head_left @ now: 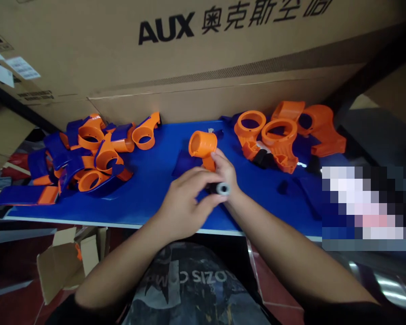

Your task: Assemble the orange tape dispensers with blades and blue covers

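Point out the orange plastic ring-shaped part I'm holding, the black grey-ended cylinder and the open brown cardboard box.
Orange plastic ring-shaped part (208, 143): head view, on the outer ring wall.
Black grey-ended cylinder (219, 188): head view, on the grey end.
Open brown cardboard box (54, 273): head view, on a side panel.

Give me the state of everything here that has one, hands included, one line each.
Left hand: closed around the dark rod.
Dark rod: held, pale round end facing the camera.
Right hand: closed on the orange ring piece.
Orange ring piece: held, raised over the table.
Orange and blue pieces: heaped, table's left.
Orange pieces: loosely grouped, table's right.
Small carton: open, flaps spread.
Large carton: standing behind the table.
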A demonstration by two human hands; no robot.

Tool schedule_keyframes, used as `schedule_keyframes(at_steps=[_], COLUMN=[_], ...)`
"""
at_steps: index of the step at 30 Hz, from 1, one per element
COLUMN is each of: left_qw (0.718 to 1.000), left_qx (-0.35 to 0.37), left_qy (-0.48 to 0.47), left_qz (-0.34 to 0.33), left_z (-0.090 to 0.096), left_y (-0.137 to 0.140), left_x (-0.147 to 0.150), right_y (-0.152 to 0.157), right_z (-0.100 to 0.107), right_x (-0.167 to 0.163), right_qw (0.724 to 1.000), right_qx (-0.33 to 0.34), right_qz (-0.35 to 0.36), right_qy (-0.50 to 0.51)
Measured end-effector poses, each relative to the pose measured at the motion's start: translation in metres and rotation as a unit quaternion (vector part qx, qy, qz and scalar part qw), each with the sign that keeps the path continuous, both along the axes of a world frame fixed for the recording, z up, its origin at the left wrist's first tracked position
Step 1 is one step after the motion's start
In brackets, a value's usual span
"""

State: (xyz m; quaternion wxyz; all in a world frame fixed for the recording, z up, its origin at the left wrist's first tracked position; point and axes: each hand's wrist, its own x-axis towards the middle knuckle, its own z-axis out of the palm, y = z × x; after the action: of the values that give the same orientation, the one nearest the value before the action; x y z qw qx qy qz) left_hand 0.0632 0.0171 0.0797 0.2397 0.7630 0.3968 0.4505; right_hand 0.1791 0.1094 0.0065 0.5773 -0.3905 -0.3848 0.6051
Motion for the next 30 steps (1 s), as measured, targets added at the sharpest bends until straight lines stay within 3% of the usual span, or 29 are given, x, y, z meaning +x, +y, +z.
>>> schedule_keyframes(at_steps=[4,9,15,23,30], left_qw=[0.994,0.992,0.971,0.975,0.982], left_qx=[-0.071,-0.055,-0.052,-0.073,-0.063], left_qy=[-0.08,-0.102,-0.187,-0.064,-0.048], left_qz=[0.032,0.052,0.138,0.199,0.172], left_z=[-0.019,-0.026,-0.031,-0.044,-0.052], left_y=[-0.022,-0.027,-0.016,0.005,0.008], left_x=[-0.038,-0.036,-0.036,-0.021,-0.013], right_y=[-0.006,-0.006,-0.006,-0.008,-0.008], right_z=[0.004,0.005,0.005,0.005,0.006], right_x=[-0.001,-0.002,-0.003,-0.003,-0.004], right_qw=[0.999,0.998,0.999,0.998,0.999], right_qx=[-0.029,-0.035,-0.028,-0.044,-0.026], right_qz=[-0.012,-0.015,-0.011,-0.011,-0.024], right_qy=[0.033,0.04,0.035,0.032,0.018])
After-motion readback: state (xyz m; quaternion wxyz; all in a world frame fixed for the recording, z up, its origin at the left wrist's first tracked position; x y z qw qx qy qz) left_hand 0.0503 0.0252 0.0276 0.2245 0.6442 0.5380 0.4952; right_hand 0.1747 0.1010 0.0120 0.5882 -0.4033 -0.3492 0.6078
